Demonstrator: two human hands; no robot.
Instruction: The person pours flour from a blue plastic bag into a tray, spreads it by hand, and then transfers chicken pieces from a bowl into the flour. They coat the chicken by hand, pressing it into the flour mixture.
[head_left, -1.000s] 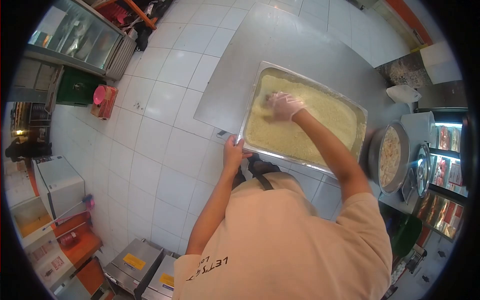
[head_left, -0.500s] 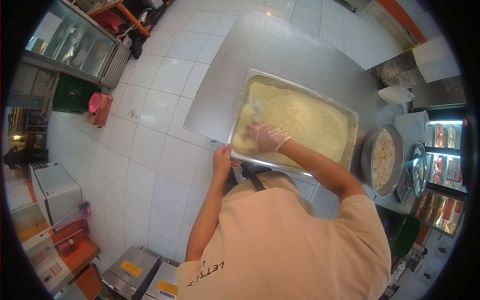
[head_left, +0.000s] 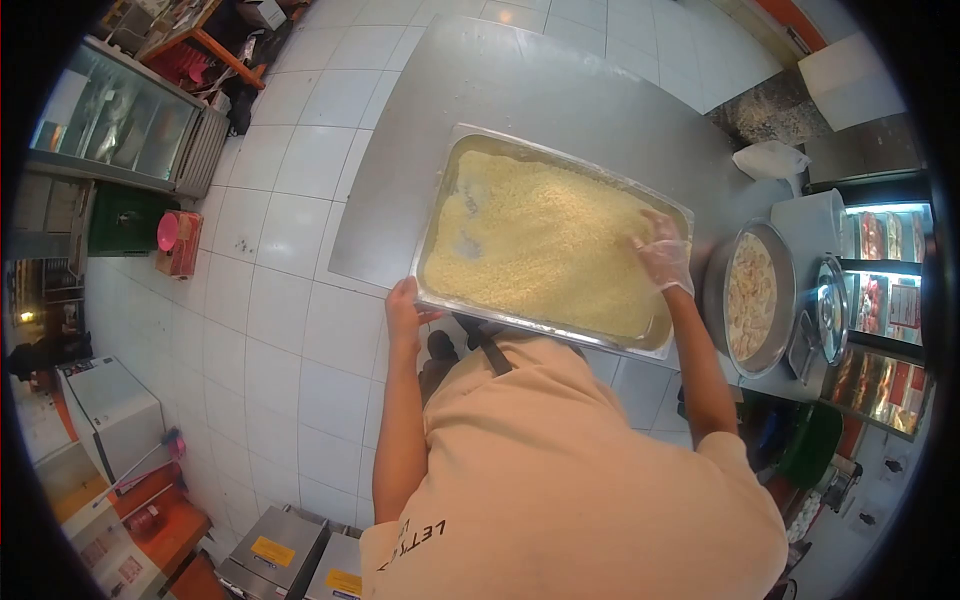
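Note:
A large rectangular metal tray holds a bed of pale yellow crumbs. My left hand is bare and grips the tray's near left corner, thumb and fingers around the rim. At the tray's right end is my right hand, in a clear plastic glove. Its fingers are spread and rest on the crumbs near the right wall, with nothing visible held in them. Bare metal shows through the crumbs in a patch on the left side.
The tray lies on a steel table. To its right stands a round metal bowl of pale, coated-looking pieces. Beyond are a white bag, a white tub and a lit display fridge. Tiled floor lies left.
My right hand has moved from the tray's left side across to its right end, and the crumbs on the left are spread differently. My left hand still holds the corner. The view has shifted slightly.

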